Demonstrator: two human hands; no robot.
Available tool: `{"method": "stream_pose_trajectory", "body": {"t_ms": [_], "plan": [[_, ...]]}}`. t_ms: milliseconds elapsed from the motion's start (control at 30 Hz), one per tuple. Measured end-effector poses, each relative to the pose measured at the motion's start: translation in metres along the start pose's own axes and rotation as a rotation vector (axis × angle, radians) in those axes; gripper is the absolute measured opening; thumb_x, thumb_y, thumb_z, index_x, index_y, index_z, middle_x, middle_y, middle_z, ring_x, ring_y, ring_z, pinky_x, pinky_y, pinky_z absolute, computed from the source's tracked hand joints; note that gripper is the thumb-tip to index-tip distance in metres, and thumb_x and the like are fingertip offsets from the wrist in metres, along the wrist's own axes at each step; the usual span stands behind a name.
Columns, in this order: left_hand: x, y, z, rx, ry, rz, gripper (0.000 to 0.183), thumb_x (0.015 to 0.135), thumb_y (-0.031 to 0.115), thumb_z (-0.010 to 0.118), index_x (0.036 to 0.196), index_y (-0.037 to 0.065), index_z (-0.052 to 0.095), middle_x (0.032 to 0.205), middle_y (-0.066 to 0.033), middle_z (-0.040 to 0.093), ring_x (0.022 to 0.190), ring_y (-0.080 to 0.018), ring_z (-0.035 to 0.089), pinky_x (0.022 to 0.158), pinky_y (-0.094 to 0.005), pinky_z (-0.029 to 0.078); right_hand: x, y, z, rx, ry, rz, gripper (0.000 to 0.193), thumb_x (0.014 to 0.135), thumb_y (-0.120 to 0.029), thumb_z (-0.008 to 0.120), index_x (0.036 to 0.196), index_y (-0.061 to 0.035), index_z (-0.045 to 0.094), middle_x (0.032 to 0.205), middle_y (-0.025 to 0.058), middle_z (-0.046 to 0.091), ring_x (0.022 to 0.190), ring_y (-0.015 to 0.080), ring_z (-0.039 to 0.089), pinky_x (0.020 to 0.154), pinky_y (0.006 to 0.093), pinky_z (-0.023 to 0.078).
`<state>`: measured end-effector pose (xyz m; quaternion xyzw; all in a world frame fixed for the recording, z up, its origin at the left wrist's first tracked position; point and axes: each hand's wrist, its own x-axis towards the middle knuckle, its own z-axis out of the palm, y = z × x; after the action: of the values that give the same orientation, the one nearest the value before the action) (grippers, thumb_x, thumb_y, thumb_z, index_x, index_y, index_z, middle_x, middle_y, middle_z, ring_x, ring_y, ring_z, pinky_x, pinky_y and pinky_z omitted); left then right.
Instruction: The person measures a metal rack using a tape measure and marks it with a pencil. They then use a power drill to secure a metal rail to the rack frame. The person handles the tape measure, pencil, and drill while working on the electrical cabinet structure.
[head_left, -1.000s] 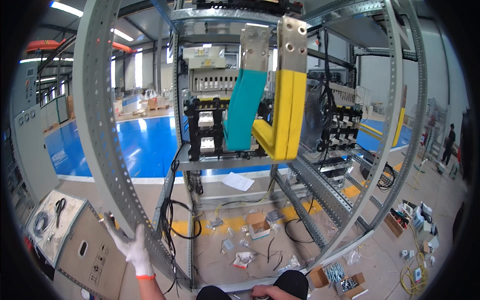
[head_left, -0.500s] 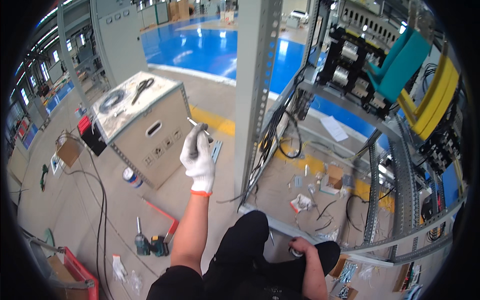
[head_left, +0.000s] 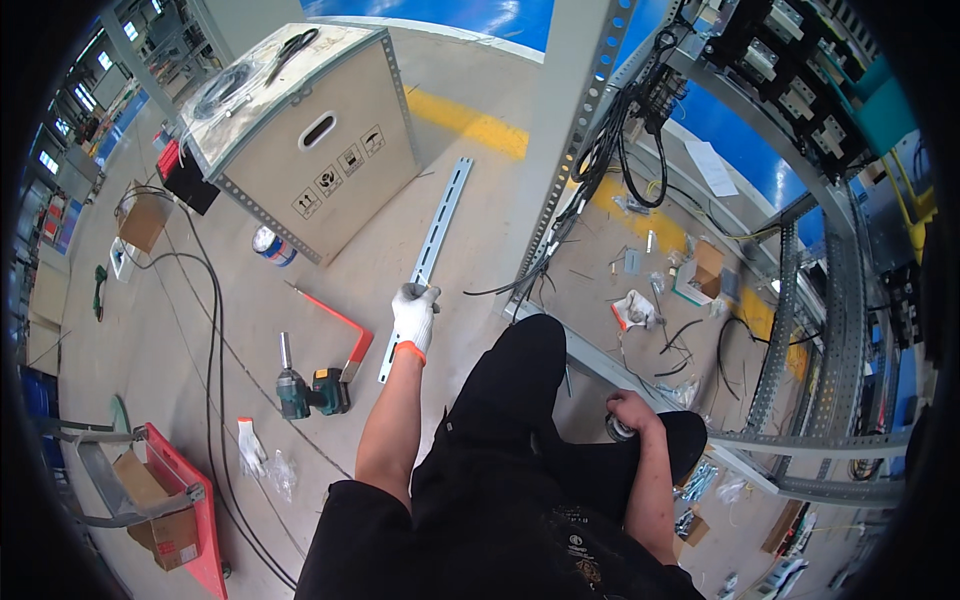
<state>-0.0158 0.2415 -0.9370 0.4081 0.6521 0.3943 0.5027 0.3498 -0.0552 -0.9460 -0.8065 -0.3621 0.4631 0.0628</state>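
Note:
My left hand (head_left: 414, 316), in a white knit glove with grey fingertips and an orange cuff, is closed at the middle of a long slotted metal rail (head_left: 440, 222). The rail slants across the floor, sticking out beyond the fingers and back beside my wrist. My bare right hand (head_left: 632, 410) rests by my right knee, its fingers curled round a small round greyish thing (head_left: 619, 428), mostly hidden by the hand. Left of the rail lie a red-handled hacksaw (head_left: 352, 335) and a teal-and-black cordless drill (head_left: 308, 391).
A wooden crate (head_left: 350, 175) stands ahead, with scissors (head_left: 292, 52) and coiled wire on top. To my right rises a perforated metal frame (head_left: 570, 130) with hanging black cables (head_left: 610, 140). Black cables (head_left: 212, 330) cross the floor left, near a red cart (head_left: 185, 500).
My left hand has come down and nearer, from holding up a thin white stick to closing at the rail. That stick no longer shows. My right hand keeps its round thing; the view has tilted down.

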Motion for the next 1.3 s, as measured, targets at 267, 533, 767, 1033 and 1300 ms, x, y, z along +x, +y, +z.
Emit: {"method": "stream_pose_trajectory", "body": {"t_ms": [267,533,767,1033,1300], "plan": [[-0.001,0.013,0.0,-0.163,0.093,0.047,0.066,0.082,0.005,0.074,0.141,-0.007,0.047,0.083,-0.011,0.069,0.052,-0.0117,0.056,0.047,-0.027,0.044,0.0,-0.005,-0.001,-0.038,-0.007,0.021,0.044,0.08,-0.028,0.063,0.114,-0.0031,0.072,0.108,0.0199,0.072,0.103,0.032,0.068,0.092,0.0379,0.052],[-0.144,0.176,-0.044,-0.723,-0.072,0.424,0.018,0.095,0.002,0.061,0.111,0.004,0.053,0.096,-0.0188,0.069,0.051,-0.0084,0.046,0.048,-0.0241,0.038,0.004,-0.01,0.002,-0.02,-0.051,-0.01,0.043,0.078,-0.027,0.065,0.112,-0.0023,0.074,0.106,0.0191,0.074,0.101,0.031,0.07,0.091,0.039,0.053],[-0.284,0.234,-0.099,-0.848,-0.251,0.895,0.011,0.097,0.006,0.06,0.102,0.006,0.05,0.088,-0.0211,0.058,0.049,-0.0176,0.046,0.046,-0.0265,0.04,0.014,-0.012,-0.006,-0.089,-0.037,-0.077,0.039,0.076,-0.024,0.065,0.106,-0.0004,0.075,0.1,0.0163,0.075,0.093,0.0261,0.072,0.085,0.0372,0.054],[-0.32,0.244,-0.107,-0.937,-0.998,1.372,0.032,0.098,0.03,0.052,0.122,0.01,0.056,0.107,-0.0176,0.064,0.078,-0.0263,0.064,0.067,-0.038,0.056,0.036,0.026,-0.005,-0.077,-0.064,0.012,0.039,0.077,-0.028,0.066,0.105,-0.002,0.075,0.1,0.0154,0.075,0.093,0.0259,0.071,0.084,0.0381,0.054],[-0.346,0.263,-0.082,-0.691,-1.257,1.255,0.047,0.101,0.054,0.05,0.141,0.03,0.053,0.119,-0.0022,0.058,0.085,-0.0353,0.065,0.069,-0.0502,0.051,0.023,-0.006,-0.011,-0.101,-0.096,-0.037,0.044,0.079,-0.034,0.065,0.111,-0.0042,0.074,0.107,0.016,0.074,0.099,0.0279,0.071,0.089,0.0384,0.053]]}}
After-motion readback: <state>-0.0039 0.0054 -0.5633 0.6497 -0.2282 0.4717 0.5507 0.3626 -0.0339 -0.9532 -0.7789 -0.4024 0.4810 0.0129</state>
